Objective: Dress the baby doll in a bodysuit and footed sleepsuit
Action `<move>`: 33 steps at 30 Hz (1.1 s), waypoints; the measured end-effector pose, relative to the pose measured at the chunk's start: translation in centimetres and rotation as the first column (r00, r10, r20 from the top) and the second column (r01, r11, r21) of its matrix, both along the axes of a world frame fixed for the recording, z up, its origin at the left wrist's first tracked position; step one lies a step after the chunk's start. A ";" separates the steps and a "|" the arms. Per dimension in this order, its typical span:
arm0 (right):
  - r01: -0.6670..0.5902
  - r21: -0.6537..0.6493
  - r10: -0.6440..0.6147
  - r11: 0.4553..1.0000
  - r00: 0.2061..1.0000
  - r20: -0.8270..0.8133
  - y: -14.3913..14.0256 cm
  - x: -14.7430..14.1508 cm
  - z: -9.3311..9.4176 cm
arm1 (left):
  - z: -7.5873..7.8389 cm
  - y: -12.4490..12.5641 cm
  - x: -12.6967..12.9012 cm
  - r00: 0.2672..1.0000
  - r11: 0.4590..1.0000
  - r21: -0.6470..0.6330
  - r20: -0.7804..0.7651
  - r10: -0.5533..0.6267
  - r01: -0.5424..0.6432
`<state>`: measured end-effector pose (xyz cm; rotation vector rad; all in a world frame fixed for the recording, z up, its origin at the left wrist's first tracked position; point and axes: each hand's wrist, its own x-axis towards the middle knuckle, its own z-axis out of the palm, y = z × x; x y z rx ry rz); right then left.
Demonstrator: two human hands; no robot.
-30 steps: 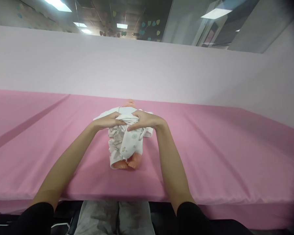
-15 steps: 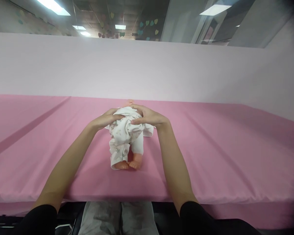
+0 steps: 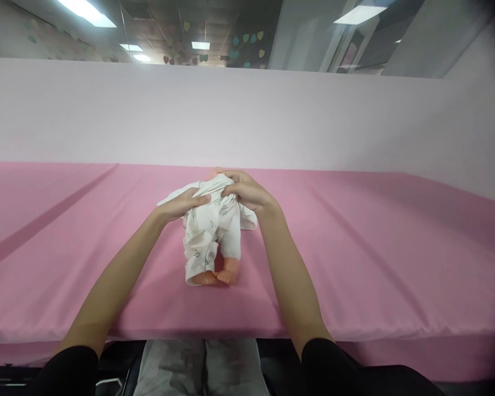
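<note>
One baby doll [image 3: 214, 242] lies on its back, lengthwise, feet toward the near edge of the pink-covered table [image 3: 375, 264], approx. midway along that edge and a little back from it. The doll wears a white garment [image 3: 208, 231] w/ small pale printed motifs; the fabric is bunched over the torso and drawn down both legs, a loose fold spreading out to each side. Two bare peach-coloured feet [image 3: 214, 276] show at the cuffs, side by side and touching. A small part of the head [image 3: 215, 171] shows beyond the hands; face not visible. Left hand [image 3: 183, 203]: fingers curled, pinching a gather of the garment at the doll's upper body. Right hand [image 3: 247, 192]: fingers bent and closed over the same bunched cloth, just beside the left hand, fingertips nearly meeting. Both forearms bare, black sleeves at the lower frame edge; grey trousers [image 3: 198, 366] show below the table's near edge. One pale pink backdrop [image 3: 247, 115] stands along the far edge. Above it, ceiling lights and small coloured paper hearts [image 3: 247, 38]; number unclear.
</note>
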<state>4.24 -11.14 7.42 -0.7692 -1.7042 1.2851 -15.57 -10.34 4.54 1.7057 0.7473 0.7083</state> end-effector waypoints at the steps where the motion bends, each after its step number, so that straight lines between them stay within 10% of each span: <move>1: -0.028 -0.044 0.027 0.999 0.999 -0.033 0.2 -0.2 -0.2 | 0.1 0.0 -0.2 1.000 1.000 0.011 -0.025 -0.006 0.006; 8: -0.227 -0.115 0.231 0.967 0.973 0.025 0.7 -0.1 -1.1 | 0.4 0.2 0.0 0.983 0.992 0.002 0.134 0.125 -0.127; 14: -0.105 -0.066 0.118 0.992 0.961 0.251 0.5 0.5 -0.9 | 0.1 -0.2 0.8 0.984 0.992 -0.027 0.125 0.124 -0.122; 25: -0.186 -0.235 0.152 0.954 0.976 -0.154 2.5 -0.4 -2.7 | -0.4 -0.1 1.4 0.981 0.980 0.037 0.025 0.194 -0.194; 33: -0.269 -0.127 0.271 0.955 0.963 -0.003 2.0 -0.8 -3.0 | -1.6 1.3 1.4 0.940 0.977 -0.085 0.265 0.213 -0.198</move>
